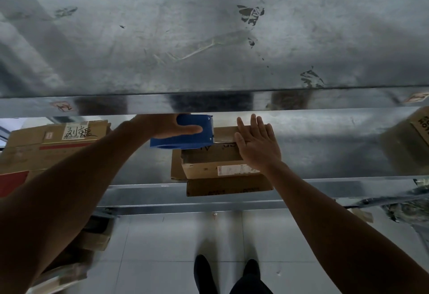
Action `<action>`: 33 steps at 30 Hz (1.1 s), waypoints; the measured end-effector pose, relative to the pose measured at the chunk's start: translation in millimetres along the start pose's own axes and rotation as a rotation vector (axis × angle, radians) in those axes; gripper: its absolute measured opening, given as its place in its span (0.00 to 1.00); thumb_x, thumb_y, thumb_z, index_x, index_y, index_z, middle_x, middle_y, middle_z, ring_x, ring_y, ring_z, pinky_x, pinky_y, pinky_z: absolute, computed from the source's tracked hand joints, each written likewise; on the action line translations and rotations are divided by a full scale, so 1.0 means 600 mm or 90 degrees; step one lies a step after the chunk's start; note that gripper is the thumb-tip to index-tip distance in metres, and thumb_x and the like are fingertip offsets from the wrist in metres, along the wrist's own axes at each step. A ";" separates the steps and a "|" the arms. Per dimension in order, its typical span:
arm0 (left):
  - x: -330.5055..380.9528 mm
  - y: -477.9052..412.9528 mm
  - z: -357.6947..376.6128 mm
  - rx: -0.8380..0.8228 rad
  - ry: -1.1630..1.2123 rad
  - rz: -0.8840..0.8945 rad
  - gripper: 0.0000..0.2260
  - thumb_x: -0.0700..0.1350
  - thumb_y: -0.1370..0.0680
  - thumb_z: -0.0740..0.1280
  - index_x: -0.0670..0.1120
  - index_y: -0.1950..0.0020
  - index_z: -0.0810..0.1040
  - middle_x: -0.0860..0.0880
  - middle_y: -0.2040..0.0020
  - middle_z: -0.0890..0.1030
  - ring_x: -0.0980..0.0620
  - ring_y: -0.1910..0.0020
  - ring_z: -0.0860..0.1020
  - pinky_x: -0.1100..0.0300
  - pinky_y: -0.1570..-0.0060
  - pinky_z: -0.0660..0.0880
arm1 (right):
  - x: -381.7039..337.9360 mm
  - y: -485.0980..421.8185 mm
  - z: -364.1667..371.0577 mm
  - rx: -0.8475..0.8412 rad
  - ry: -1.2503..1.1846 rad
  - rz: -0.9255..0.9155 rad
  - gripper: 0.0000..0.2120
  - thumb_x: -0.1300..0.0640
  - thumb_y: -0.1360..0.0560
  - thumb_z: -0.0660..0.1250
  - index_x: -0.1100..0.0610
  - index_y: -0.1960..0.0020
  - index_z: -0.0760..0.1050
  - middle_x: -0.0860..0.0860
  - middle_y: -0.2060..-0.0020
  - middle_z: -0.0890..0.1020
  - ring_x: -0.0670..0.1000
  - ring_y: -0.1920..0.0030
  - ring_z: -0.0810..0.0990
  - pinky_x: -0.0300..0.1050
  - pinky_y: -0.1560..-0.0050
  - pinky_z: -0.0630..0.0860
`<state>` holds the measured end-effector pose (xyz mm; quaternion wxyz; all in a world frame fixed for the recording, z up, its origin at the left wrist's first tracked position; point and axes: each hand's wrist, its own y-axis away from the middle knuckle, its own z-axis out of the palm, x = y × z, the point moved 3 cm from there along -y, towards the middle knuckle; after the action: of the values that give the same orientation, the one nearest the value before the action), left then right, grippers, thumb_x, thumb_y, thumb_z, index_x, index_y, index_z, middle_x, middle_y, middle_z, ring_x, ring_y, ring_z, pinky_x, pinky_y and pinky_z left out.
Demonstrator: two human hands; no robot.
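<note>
- The small brown cardboard box (209, 158) sits on the lower galvanised metal shelf (325, 145), with its long axis apparently left to right.
- The blue plastic tape dispenser (185, 141) points right, its nose at the box top.
- The left grip (173, 127) curls round the dispenser. The right grip (257, 144) lies flat on the box, fingers straight.
- Best done by holding the flaps down and drawing the tape steadily along the seam.

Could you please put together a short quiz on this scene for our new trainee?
1. True or false: the right hand lies flat, fingers straight, on the cardboard box.
2. What colour is the tape dispenser that the left hand grips? A red, B blue, C green.
3. What does the cardboard box rest on?
Key: 1 true; 2 B; 3 the metal shelf.
</note>
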<state>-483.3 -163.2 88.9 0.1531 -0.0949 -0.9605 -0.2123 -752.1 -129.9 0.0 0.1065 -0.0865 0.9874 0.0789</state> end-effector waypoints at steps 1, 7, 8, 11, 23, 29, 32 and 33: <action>-0.001 -0.001 0.001 -0.010 0.014 -0.004 0.44 0.86 0.45 0.54 0.57 0.42 0.73 0.55 0.51 0.78 0.58 0.54 0.76 0.58 0.52 0.69 | 0.001 -0.002 -0.001 -0.002 -0.008 0.002 0.27 0.39 0.16 0.36 0.42 0.19 0.34 0.52 0.18 0.36 0.52 0.20 0.32 0.54 0.20 0.34; -0.013 0.012 -0.001 -0.025 -0.028 0.001 0.37 0.83 0.39 0.54 0.59 0.42 0.72 0.56 0.50 0.79 0.57 0.54 0.77 0.57 0.52 0.69 | 0.002 -0.003 -0.001 -0.004 0.009 0.003 0.27 0.37 0.16 0.36 0.38 0.19 0.34 0.52 0.18 0.38 0.52 0.19 0.33 0.54 0.20 0.35; -0.017 0.012 -0.002 -0.025 -0.024 -0.005 0.34 0.80 0.36 0.56 0.58 0.42 0.73 0.56 0.49 0.78 0.57 0.54 0.77 0.57 0.52 0.69 | 0.001 -0.002 -0.001 0.000 0.015 0.002 0.27 0.36 0.17 0.36 0.38 0.20 0.34 0.52 0.18 0.38 0.52 0.19 0.33 0.55 0.20 0.35; -0.026 0.015 -0.012 -0.036 -0.001 -0.017 0.36 0.82 0.39 0.58 0.58 0.43 0.74 0.55 0.49 0.80 0.57 0.54 0.77 0.56 0.52 0.70 | 0.000 -0.001 -0.002 0.007 0.032 -0.001 0.27 0.35 0.17 0.36 0.37 0.20 0.34 0.52 0.18 0.38 0.53 0.19 0.34 0.55 0.20 0.36; -0.092 0.030 -0.028 -0.042 0.025 -0.046 0.29 0.78 0.33 0.62 0.58 0.43 0.76 0.55 0.49 0.81 0.54 0.53 0.80 0.52 0.48 0.74 | -0.005 -0.001 -0.006 -0.032 0.061 0.008 0.33 0.28 0.21 0.37 0.37 0.20 0.32 0.53 0.18 0.36 0.53 0.19 0.32 0.55 0.20 0.34; -0.103 0.039 -0.025 0.007 -0.056 -0.023 0.33 0.79 0.33 0.60 0.57 0.39 0.76 0.56 0.51 0.80 0.56 0.55 0.78 0.57 0.56 0.71 | -0.005 -0.002 -0.005 -0.037 0.082 0.018 0.36 0.26 0.23 0.37 0.37 0.21 0.30 0.54 0.18 0.35 0.54 0.19 0.32 0.55 0.20 0.34; -0.112 0.044 -0.023 0.028 -0.046 0.008 0.43 0.86 0.42 0.52 0.56 0.45 0.78 0.58 0.56 0.80 0.57 0.58 0.78 0.60 0.61 0.70 | -0.006 -0.006 -0.005 -0.058 0.087 0.029 0.36 0.27 0.21 0.40 0.38 0.21 0.29 0.54 0.19 0.34 0.54 0.20 0.31 0.55 0.20 0.33; -0.116 0.046 -0.022 0.034 -0.039 0.020 0.46 0.87 0.46 0.50 0.56 0.47 0.78 0.58 0.58 0.80 0.57 0.59 0.78 0.61 0.62 0.69 | -0.006 -0.008 -0.005 -0.066 0.087 0.033 0.36 0.28 0.21 0.40 0.38 0.21 0.28 0.54 0.19 0.33 0.54 0.20 0.31 0.55 0.21 0.33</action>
<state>-407.8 -152.5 87.5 0.1297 -0.1120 -0.9684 -0.1810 -748.1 -134.6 3.2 0.0322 -0.0718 0.9888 0.1265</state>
